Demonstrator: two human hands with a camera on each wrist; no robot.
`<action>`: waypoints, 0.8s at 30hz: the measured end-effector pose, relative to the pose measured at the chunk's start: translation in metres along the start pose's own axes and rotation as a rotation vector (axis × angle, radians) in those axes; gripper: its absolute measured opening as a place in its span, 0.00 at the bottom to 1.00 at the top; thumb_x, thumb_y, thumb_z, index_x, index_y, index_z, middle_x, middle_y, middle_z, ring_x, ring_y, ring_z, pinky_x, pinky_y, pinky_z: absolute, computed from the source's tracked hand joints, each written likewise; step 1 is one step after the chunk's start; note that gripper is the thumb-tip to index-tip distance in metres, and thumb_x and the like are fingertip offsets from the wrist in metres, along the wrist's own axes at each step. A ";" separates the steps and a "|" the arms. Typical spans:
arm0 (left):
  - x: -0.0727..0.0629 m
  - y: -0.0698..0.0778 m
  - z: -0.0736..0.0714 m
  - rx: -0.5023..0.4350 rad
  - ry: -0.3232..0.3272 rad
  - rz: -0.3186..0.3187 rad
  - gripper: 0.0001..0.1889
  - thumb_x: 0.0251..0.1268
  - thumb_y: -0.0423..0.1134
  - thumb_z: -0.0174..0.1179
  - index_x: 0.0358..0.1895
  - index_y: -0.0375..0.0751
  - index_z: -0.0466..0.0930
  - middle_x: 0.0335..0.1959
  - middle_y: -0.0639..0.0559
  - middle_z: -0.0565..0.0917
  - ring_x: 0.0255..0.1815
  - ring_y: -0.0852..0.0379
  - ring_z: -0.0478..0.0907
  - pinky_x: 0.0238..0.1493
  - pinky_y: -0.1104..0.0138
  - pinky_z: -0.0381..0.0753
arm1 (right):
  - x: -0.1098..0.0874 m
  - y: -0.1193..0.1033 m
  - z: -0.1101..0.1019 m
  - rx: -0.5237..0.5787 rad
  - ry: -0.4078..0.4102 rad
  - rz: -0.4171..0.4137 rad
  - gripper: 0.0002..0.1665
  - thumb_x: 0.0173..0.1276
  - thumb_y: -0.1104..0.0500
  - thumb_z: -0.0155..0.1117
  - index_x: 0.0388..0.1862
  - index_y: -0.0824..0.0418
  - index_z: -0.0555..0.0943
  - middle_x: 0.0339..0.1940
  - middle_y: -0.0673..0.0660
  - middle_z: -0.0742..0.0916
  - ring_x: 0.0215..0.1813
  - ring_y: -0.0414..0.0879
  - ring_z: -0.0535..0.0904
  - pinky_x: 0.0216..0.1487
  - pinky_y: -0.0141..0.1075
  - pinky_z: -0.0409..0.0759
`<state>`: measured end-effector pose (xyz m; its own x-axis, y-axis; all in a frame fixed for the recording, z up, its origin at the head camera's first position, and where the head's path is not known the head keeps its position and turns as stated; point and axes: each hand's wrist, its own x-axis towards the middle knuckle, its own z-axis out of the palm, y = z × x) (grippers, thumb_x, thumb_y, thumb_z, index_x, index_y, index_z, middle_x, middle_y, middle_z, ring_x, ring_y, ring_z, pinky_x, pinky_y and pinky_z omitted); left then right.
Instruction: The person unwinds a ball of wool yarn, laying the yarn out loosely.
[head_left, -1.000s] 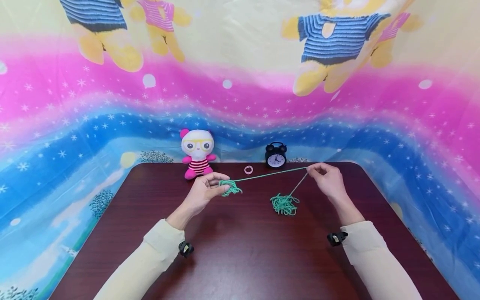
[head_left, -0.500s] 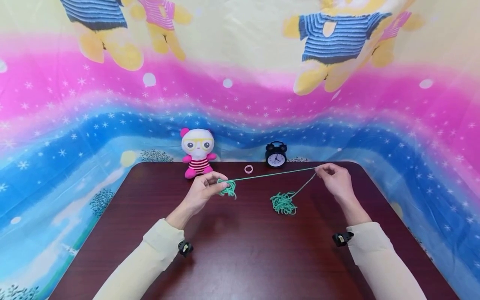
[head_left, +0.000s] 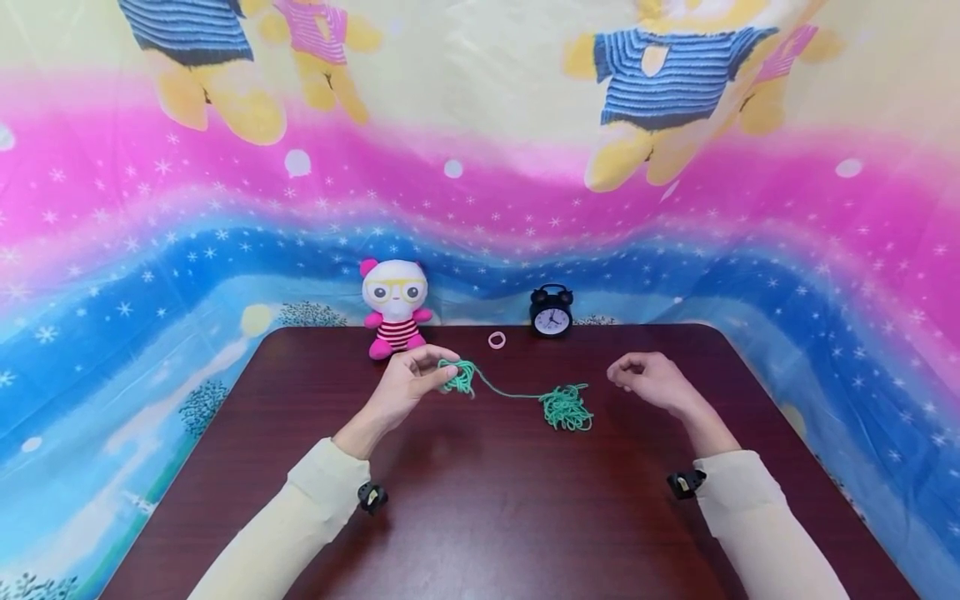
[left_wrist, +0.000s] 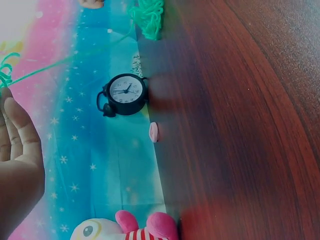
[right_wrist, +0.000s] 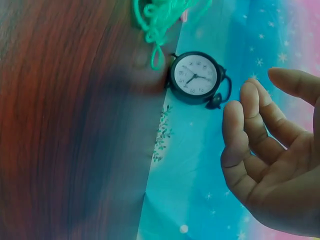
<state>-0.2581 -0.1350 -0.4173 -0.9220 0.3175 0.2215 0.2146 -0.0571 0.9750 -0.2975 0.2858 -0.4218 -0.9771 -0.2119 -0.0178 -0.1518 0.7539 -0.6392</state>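
Between thumb and fingers, my left hand [head_left: 402, 385] pinches a small looped bundle of green yarn [head_left: 461, 377] above the table. From it a slack strand dips and runs right to a loose tangle of green yarn [head_left: 567, 408] on the tabletop. My right hand [head_left: 657, 382] hovers to the right of that tangle, holding nothing. In the right wrist view the right hand's fingers [right_wrist: 234, 130] are loosely bent, with the thumb apart from them. The left wrist view shows the left hand [left_wrist: 22, 150] at the edge, the pinched bundle partly cut off.
Along the back of the dark red-brown table [head_left: 480, 517] sit a pink and white panda plush [head_left: 395, 308], a small pale pink ring [head_left: 497, 340] and a black twin-bell alarm clock [head_left: 552, 312]. A printed cloth [head_left: 480, 208] hangs behind the table.
My right hand first drew the strand farther right, then let go of it and moved slightly down and left. The strand, taut before, now sags. The left hand stays nearly in place.
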 end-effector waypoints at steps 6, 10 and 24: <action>0.001 -0.003 0.001 0.054 0.002 0.004 0.15 0.68 0.36 0.63 0.53 0.30 0.80 0.32 0.60 0.85 0.30 0.59 0.80 0.38 0.67 0.85 | -0.001 -0.015 0.013 -0.027 0.041 -0.058 0.15 0.73 0.45 0.62 0.48 0.51 0.86 0.43 0.53 0.89 0.44 0.48 0.82 0.41 0.39 0.79; 0.002 -0.004 0.003 0.055 -0.007 -0.001 0.16 0.68 0.35 0.64 0.54 0.31 0.81 0.34 0.60 0.86 0.30 0.59 0.81 0.38 0.68 0.85 | -0.001 -0.030 0.026 -0.005 0.052 -0.124 0.10 0.71 0.48 0.64 0.45 0.49 0.86 0.40 0.50 0.89 0.42 0.45 0.83 0.41 0.39 0.79; 0.004 -0.005 0.008 0.067 -0.035 -0.025 0.18 0.66 0.34 0.65 0.57 0.31 0.81 0.33 0.62 0.88 0.30 0.65 0.83 0.41 0.64 0.87 | -0.003 -0.081 0.064 0.092 -0.017 -0.307 0.08 0.70 0.50 0.66 0.46 0.46 0.85 0.36 0.45 0.88 0.40 0.39 0.82 0.43 0.37 0.81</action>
<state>-0.2606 -0.1254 -0.4215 -0.9159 0.3509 0.1948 0.2133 0.0146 0.9769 -0.2732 0.1856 -0.4190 -0.8850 -0.4316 0.1748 -0.4246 0.5937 -0.6835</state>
